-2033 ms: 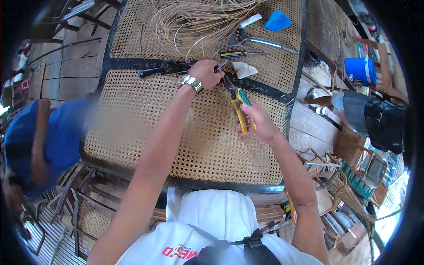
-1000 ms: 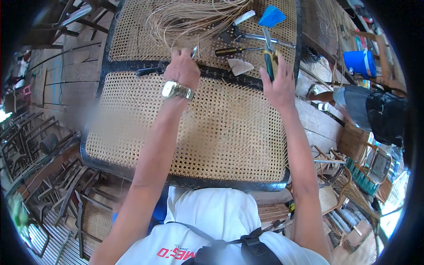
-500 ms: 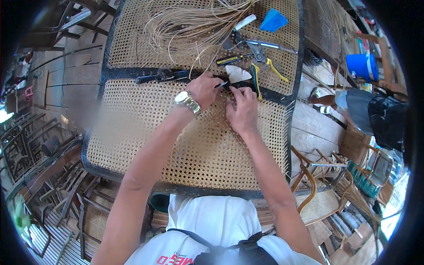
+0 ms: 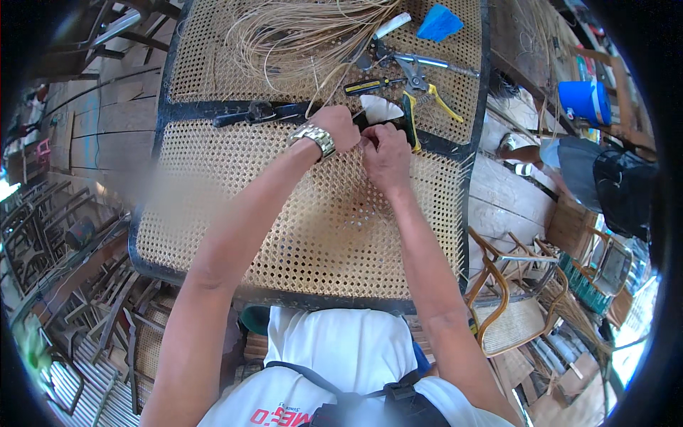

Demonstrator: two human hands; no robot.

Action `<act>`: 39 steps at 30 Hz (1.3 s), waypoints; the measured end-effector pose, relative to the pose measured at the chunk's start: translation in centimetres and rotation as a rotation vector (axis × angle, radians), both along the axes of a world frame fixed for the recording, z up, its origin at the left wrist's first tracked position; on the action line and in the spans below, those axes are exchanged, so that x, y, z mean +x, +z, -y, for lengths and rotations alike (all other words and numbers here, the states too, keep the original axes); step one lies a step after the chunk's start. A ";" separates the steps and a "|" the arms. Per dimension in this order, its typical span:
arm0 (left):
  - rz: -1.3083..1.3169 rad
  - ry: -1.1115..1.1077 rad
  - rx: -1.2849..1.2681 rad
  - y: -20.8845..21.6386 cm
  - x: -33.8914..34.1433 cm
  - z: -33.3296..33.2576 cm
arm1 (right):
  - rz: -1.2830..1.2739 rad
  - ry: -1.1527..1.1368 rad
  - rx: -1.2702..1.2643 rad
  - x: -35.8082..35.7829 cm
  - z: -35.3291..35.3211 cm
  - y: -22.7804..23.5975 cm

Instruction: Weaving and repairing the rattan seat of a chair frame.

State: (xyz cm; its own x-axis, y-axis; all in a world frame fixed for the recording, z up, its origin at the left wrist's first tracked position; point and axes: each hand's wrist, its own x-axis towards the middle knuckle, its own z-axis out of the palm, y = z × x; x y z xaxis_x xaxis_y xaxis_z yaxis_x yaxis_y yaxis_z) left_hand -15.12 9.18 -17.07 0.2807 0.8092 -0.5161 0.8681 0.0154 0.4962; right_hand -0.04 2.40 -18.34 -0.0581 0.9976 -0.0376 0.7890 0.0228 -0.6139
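Observation:
My left hand [image 4: 337,128], with a metal watch [image 4: 313,140] on its wrist, is closed at the dark crossbar [image 4: 445,147] of a woven cane panel [image 4: 299,235]. What its fingers hold is hidden. My right hand [image 4: 386,158] is beside it, thumb and fingers pinched together close to the left knuckles; what is in the pinch is too small to make out. Just beyond both hands lies a white wedge-shaped piece [image 4: 380,109]. A thin pale strand [image 4: 316,98] curves down to my left hand.
A bundle of cane strands [image 4: 299,39] lies beyond my hands. Yellow-handled pliers [image 4: 415,84], a yellow-and-black screwdriver [image 4: 370,85] and a blue chunk [image 4: 440,23] lie on the right. A black-handled tool [image 4: 235,117] rests along the crossbar. A person [image 4: 597,174] is on the right.
My left hand has turned and shifted slightly up and right, close against my right hand. The small blade that showed at its fingers is now out of sight. My right fingers have drawn closer together.

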 end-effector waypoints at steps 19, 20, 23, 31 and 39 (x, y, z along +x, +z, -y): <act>0.513 0.419 -0.029 9.0 -12.2 10.6 | 0.493 0.235 -0.056 -1.9 -1.4 2.1; 0.495 0.458 0.002 9.9 -13.7 11.5 | 0.493 0.242 -0.055 -2.4 -1.7 2.5; 0.342 0.606 0.021 11.3 -17.2 13.8 | 0.598 0.211 -0.139 -3.2 -2.4 2.9; -0.046 0.590 0.558 10.0 -23.2 20.7 | 0.029 -0.053 -0.266 -0.3 -2.3 2.0; -0.193 0.534 0.611 6.9 -23.8 24.3 | 0.093 -0.149 -0.432 0.0 -3.4 2.1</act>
State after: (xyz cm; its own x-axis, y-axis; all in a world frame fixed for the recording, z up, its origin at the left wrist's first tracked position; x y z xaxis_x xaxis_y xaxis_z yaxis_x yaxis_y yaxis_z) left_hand -38.94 -15.12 -10.16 -0.2690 0.9614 0.0573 0.8909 0.2258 0.3941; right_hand -0.07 5.79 -16.19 0.1078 0.8865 -0.4500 0.8163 -0.3373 -0.4689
